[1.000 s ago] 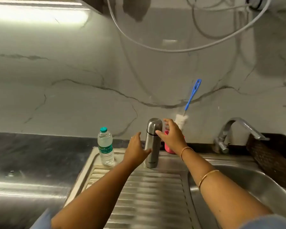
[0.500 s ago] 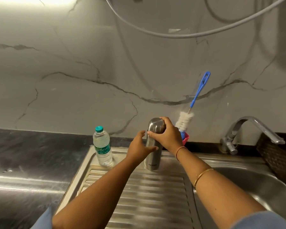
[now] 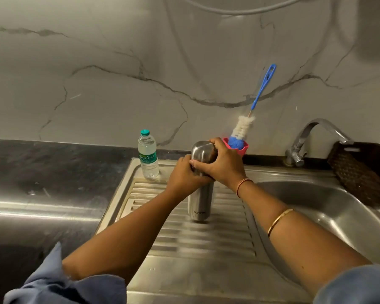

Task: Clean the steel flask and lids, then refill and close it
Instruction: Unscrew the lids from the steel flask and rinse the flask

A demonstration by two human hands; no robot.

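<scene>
Item: steel flask [image 3: 199,202], upright on the ribbed drainboard [image 3: 206,244], cap [image 3: 201,151] on.
Left hand [image 3: 184,176]: wrapped round the upper body, holding it steady.
Right hand [image 3: 225,165]: curled over the cap, gripping it.
Step in hand, by judgement: unscrewing the outer lid; cleaning not yet begun.
Next: calls for a firm twist against a steadied body, then lifting the cap clear.
Nearby: water bottle [image 3: 148,157] just left; bottle brush [image 3: 259,95] in pink holder [image 3: 245,148] behind; tap [image 3: 316,132] to the right.
</scene>
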